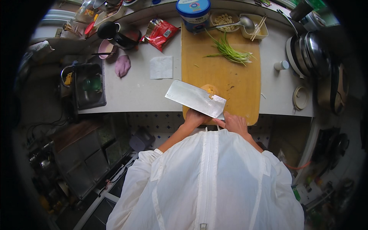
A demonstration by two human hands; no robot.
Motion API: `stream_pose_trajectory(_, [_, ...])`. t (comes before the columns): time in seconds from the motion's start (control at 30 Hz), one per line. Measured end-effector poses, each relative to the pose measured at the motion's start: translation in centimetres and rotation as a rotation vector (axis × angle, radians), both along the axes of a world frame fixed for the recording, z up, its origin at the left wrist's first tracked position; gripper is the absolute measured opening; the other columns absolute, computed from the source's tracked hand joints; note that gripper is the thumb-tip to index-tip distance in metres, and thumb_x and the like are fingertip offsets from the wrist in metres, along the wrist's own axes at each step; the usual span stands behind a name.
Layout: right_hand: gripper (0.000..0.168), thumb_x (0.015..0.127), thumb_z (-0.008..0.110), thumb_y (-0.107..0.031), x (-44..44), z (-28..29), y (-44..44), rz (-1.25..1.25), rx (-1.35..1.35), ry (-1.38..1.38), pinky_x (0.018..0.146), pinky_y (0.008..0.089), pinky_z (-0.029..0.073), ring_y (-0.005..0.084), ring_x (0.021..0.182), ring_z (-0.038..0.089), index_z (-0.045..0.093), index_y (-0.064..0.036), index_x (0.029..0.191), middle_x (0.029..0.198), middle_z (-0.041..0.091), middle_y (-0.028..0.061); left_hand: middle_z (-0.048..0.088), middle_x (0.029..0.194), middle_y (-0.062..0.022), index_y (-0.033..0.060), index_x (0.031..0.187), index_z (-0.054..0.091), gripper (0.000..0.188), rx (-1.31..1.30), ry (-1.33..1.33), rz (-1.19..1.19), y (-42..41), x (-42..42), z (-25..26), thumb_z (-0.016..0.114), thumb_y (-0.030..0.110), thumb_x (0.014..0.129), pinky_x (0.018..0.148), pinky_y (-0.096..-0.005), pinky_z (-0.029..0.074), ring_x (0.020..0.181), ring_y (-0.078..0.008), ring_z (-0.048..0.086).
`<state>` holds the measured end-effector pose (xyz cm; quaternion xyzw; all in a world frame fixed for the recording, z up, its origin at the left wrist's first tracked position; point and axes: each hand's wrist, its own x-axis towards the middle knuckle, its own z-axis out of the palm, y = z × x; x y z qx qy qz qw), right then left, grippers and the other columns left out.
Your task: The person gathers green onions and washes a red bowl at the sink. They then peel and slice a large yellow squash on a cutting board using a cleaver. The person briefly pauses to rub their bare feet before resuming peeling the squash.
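Observation:
A broad steel cleaver [195,99] is held flat-on over the near part of the wooden cutting board [218,73]. My right hand [235,123] grips it at the near right corner of the blade, and the handle is mostly covered. My left hand [196,117] is just beneath the blade's lower edge at the board's front. Its fingers are hidden, so whatever they hold or touch does not show. Beyond the blade lies a round, pale orange piece of food [209,87], partly covered, with a yellow-orange bit near the blade's edge. Green scallions [230,51] lie farther up the board.
At the board's far end stand a blue-lidded tub [193,14], a bowl of peanuts [224,21] and a container with chopsticks [260,31]. Left are a red packet [161,34], a paper towel [161,67], a kettle [126,36] and a sink [89,84]. A white-capped jar [281,65] is right.

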<state>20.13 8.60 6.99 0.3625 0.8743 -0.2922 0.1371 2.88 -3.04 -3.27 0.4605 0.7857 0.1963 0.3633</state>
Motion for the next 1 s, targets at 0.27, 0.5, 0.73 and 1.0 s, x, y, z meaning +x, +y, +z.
stream_pose_trajectory(0.27, [0.068,0.092,0.054,-0.067,-3.7,-0.1,0.1,-0.011,0.037,0.041,0.062,0.0493,0.051,0.0410,0.071,0.068,0.068,-0.001,0.083,0.074,0.069,0.0214,0.068,0.118,-0.0213,0.0087,0.121,0.067,0.055,0.118,-0.126,0.234,-0.2,0.5,-1.0,0.069,0.046,0.081,0.087,-0.0476,0.051,0.108,-0.0439,0.062])
stream_pose_trajectory(0.5, [0.070,0.093,0.054,-0.067,-1.9,0.9,0.6,-0.062,-0.041,0.092,0.061,0.0504,0.048,0.0417,0.072,0.066,0.066,0.000,0.072,0.073,0.068,0.0214,0.066,0.123,-0.0236,0.0039,0.130,0.059,0.073,0.110,-0.241,0.245,0.5,-0.2,-0.4,0.077,0.045,0.072,0.090,-0.0452,0.051,0.113,-0.0428,0.062])
stream_pose_trajectory(0.73, [0.072,0.093,0.054,-0.066,0.0,2.1,1.7,-0.041,-0.033,0.015,0.062,0.0525,0.047,0.0429,0.071,0.065,0.063,0.001,0.068,0.069,0.065,0.0225,0.066,0.118,-0.0254,0.0033,0.131,0.055,0.073,0.082,-0.230,0.309,0.8,0.4,1.0,0.074,0.043,0.073,0.087,-0.0464,0.051,0.110,-0.0448,0.063])
stream_pose_trajectory(1.0, [0.074,0.094,0.051,-0.067,-3.9,2.6,1.9,-0.038,-0.082,0.093,0.065,0.0489,0.051,0.0435,0.077,0.067,0.066,0.002,0.072,0.078,0.068,0.0247,0.066,0.111,-0.0273,-0.0013,0.133,0.049,0.079,0.106,-0.305,0.359,0.7,0.9,1.5,0.076,0.040,0.072,0.087,-0.0465,0.051,0.106,-0.0455,0.064])
